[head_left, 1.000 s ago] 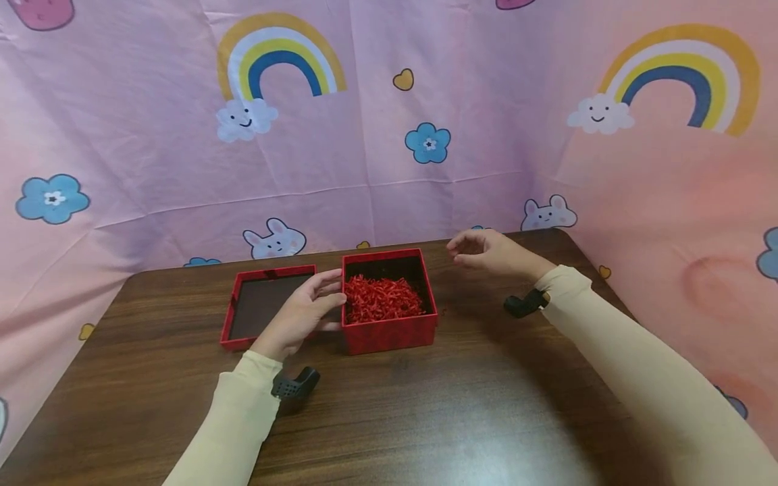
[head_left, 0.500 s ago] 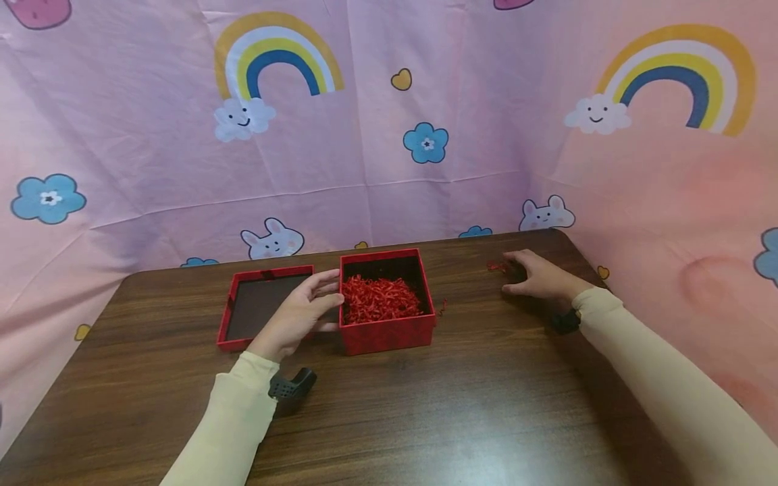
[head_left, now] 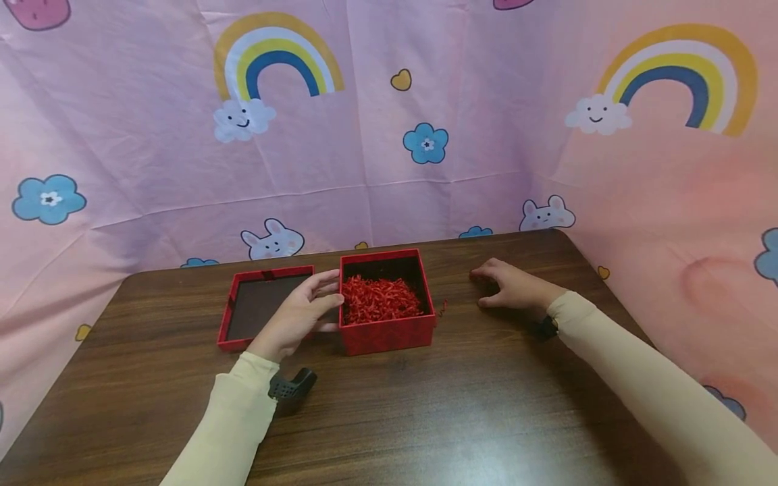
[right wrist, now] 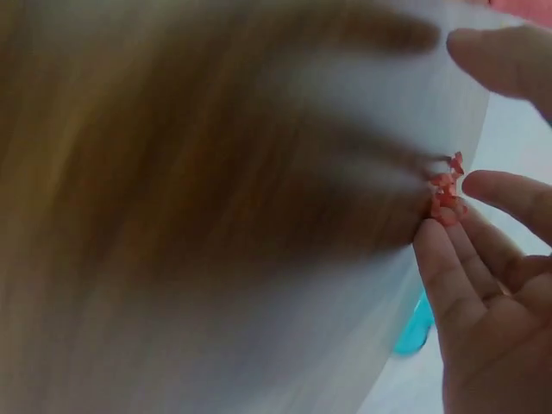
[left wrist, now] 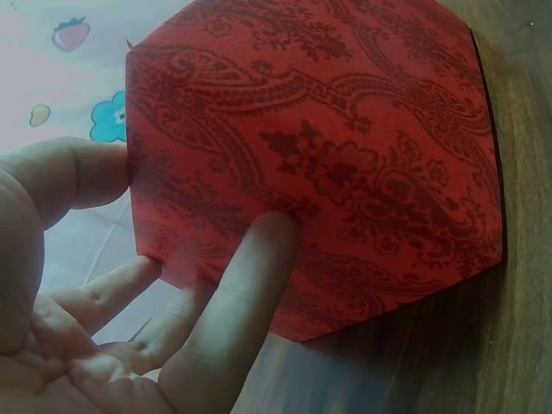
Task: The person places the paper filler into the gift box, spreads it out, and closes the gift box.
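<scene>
A square red box (head_left: 389, 337) holds red shredded paper (head_left: 383, 300). My left hand (head_left: 294, 317) rests against the box's left side, thumb by the rim. In the left wrist view, mostly straight fingertips touch the box's patterned side (left wrist: 345, 155). On the table to the box's right lies my right hand (head_left: 516, 290), fingers forward and thumb spread away. The right wrist view has a few loose red paper shreds (right wrist: 446, 194) at its fingertips, with the thumb apart from them. One curly shred (head_left: 442, 309) lies beside the box's right wall.
The red box lid (head_left: 267, 304), dark inside, lies upturned left of the box, partly behind my left hand. A brown wooden table (head_left: 377, 418) carries everything. Behind its far edge hangs a pink printed cloth (head_left: 389, 155), which also runs down the right side.
My right hand came down on the table to the right, then slid left to the loose shreds, whose patch its fingers now cover. The left hand and box stay put.
</scene>
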